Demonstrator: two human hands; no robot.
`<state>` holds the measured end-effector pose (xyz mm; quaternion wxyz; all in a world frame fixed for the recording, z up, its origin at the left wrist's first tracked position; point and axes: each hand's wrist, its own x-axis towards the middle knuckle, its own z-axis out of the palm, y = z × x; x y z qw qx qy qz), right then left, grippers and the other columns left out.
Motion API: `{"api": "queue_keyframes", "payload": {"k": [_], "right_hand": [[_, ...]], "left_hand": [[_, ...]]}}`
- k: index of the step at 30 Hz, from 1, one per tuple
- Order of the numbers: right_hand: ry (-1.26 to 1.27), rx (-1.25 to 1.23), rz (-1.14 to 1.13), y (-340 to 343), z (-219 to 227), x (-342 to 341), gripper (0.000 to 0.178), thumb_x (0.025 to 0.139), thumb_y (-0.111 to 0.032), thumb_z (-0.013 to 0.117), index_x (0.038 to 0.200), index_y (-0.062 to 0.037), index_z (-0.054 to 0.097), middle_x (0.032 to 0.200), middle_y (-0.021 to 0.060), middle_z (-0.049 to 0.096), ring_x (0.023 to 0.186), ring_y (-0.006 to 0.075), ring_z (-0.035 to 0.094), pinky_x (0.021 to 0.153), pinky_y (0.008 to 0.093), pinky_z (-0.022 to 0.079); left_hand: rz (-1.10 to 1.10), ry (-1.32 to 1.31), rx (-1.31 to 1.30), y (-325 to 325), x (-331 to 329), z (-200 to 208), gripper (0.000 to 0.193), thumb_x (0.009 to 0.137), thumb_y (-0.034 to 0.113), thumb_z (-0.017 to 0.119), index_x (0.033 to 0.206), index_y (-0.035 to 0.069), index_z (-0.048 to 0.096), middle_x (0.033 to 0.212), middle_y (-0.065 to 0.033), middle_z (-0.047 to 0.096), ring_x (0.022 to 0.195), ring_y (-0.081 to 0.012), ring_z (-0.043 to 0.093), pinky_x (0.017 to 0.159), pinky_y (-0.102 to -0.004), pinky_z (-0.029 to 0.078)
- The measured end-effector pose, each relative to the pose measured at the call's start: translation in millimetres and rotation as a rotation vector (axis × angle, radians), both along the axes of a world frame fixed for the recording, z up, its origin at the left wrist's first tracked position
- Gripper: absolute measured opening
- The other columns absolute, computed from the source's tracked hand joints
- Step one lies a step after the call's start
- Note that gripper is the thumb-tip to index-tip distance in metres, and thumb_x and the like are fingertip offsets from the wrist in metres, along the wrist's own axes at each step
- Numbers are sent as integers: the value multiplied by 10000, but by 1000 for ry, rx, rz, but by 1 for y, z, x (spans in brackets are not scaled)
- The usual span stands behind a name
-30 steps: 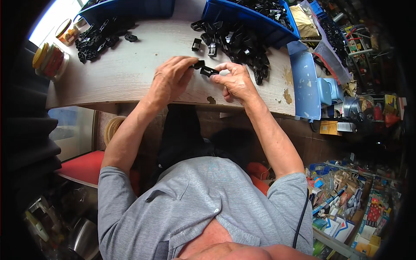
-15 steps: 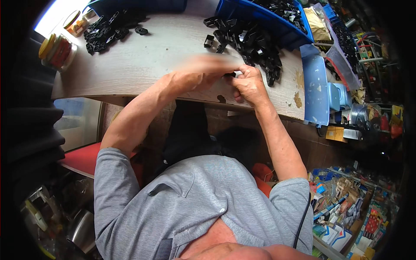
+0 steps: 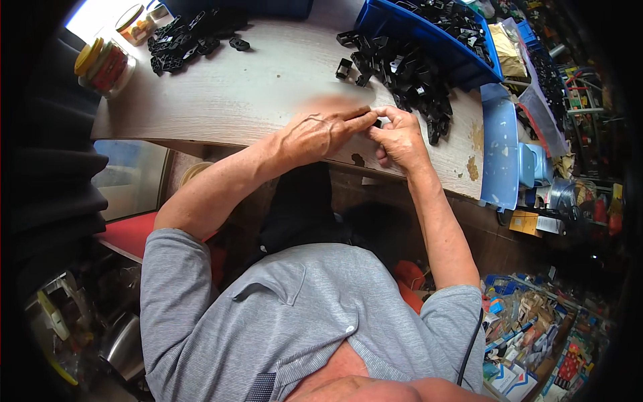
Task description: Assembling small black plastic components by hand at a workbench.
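Over the front part of the pale wooden table (image 3: 221,80) my two hands meet. My left hand (image 3: 325,132) is closed, its fingertips pressed together against those of my right. A small black plastic part (image 3: 380,123) shows only as a dark sliver between them. My right hand (image 3: 403,139) pinches this part with thumb and forefinger, the other fingers curled under. Just beyond, a heap of black plastic parts (image 3: 408,74) lies on the tabletop, with one separate black piece (image 3: 343,68) at its left. Another pile of black parts (image 3: 187,41) rests at the far left.
A blue bin (image 3: 375,19) full of black parts stands behind the right heap. Two lidded jars (image 3: 106,67) sit at the left corner. A light blue plastic container (image 3: 499,144) adjoins the right edge. Cluttered shelves with tools and packages (image 3: 529,335) fill the right side.
The table and its contents appear shifted to the right in the picture. My hands remain together, and less of the black part shows between the fingers.
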<state>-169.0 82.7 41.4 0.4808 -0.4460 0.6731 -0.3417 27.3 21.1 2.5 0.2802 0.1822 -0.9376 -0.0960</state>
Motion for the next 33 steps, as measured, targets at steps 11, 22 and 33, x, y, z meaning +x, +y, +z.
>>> {"api": "queue_keyframes", "payload": {"k": [11, 22, 33], "right_hand": [[-76, -25, -70, 12, 2, -3, 400, 869, -137, 785, 1200, 28, 632, 563, 9, 562, 427, 89, 537, 376, 255, 457], [-223, -244, -664, 54, 26, -132, 455, 845, -219, 826, 1206, -28, 625, 516, 15, 485, 504, 202, 616, 562, 458, 628], [-248, -240, -578, 25, 12, -84, 393, 861, -163, 806, 1190, -38, 631, 544, -1, 521, 491, 164, 624, 526, 409, 634]], "left_hand": [[344, 326, 151, -19, 3, 5, 369, 904, 90, 710, 1271, 112, 685, 1212, -122, 700, 1171, -301, 635, 977, -409, 558], [831, -38, -319, -131, 79, 6, 427, 826, 37, 647, 1234, 146, 709, 1331, -90, 658, 1277, -349, 571, 1026, -442, 516], [626, -79, -89, -91, 81, -8, 382, 848, 10, 662, 1227, 59, 662, 1215, -145, 693, 1116, -339, 645, 950, -417, 535]]}}
